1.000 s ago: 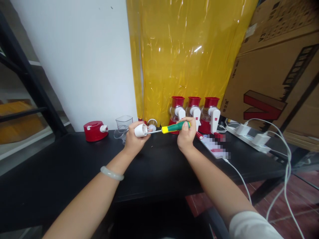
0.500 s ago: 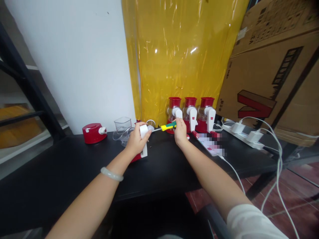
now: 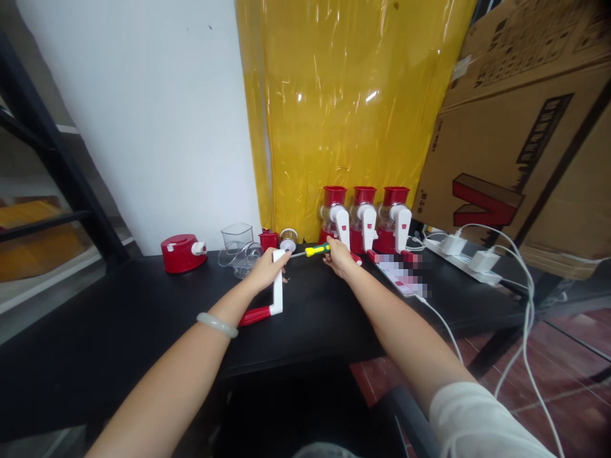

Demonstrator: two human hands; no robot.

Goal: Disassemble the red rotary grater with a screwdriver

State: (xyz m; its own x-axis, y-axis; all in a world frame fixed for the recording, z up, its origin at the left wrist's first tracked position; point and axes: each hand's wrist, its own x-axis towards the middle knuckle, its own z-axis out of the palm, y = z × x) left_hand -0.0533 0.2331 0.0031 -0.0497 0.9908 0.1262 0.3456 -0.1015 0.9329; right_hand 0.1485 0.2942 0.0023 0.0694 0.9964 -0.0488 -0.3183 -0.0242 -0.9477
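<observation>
Left hand [image 3: 265, 270] curled round the top end of a white crank handle [image 3: 277, 289], thumb along the top, no wide gap between fingers; crank held above the black table [image 3: 315, 343], its white arm hanging down from the fingers, its red grip [image 3: 256, 315] pointing left below the left hand, partly behind the wrist; right hand [image 3: 340, 257] wrapped round a green-and-yellow screwdriver [image 3: 317, 250], fingers bent in on the green end, exact finger placing partly hidden; screwdriver roughly level between the hands, metal shaft pointing at the crank's top end; tip by the left fingertips, too small to tell if seated; pale bangle [image 3: 217, 324] on left wrist.

Just beyond the left hand: small red part [image 3: 268, 240] and metal-meshed drum [image 3: 288, 238], side by side; left of that hand, clear plastic housing [image 3: 237, 237], near; farther left, red round base [image 3: 177, 254] with white knob; beyond the right hand, three red-and-white graters [image 3: 365, 219] upright in a row, white cranks facing the person; right of the right hand, phone [image 3: 395, 278], screen partly pixelated, cable plugged in; farther right, white power strip [image 3: 462, 259] with two chargers; large cardboard box [image 3: 501, 159] behind it; yellow sheet [image 3: 334, 95] behind the graters.
</observation>
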